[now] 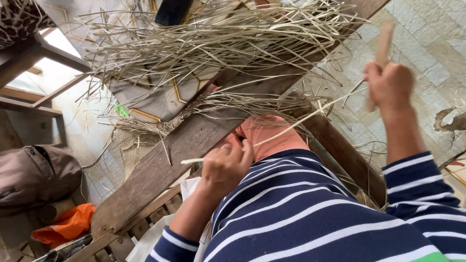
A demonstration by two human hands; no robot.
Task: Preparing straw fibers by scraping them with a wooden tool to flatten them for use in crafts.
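Observation:
My left hand (224, 166) is closed on a thin pale cane strip (292, 124) that runs up and to the right toward my right hand. My right hand (387, 84) is raised and gripped around a wooden-handled tool (382, 52); its working end is hidden behind the hand. A raised knee in navy clothing with white stripes (297, 213) lies between the two hands. Beyond the hands, a long wooden plank (154, 165) crosses the view, with a heap of dry cane strips (211, 40) lying past it.
A tan bag (25, 176) and an orange cloth (63, 225) lie at the left. A wooden frame (19, 79) stands at upper left. Slatted wood (116, 251) is below the plank. Tiled floor (442, 32) spreads to the right. A dark object (174, 5) rests atop the strips.

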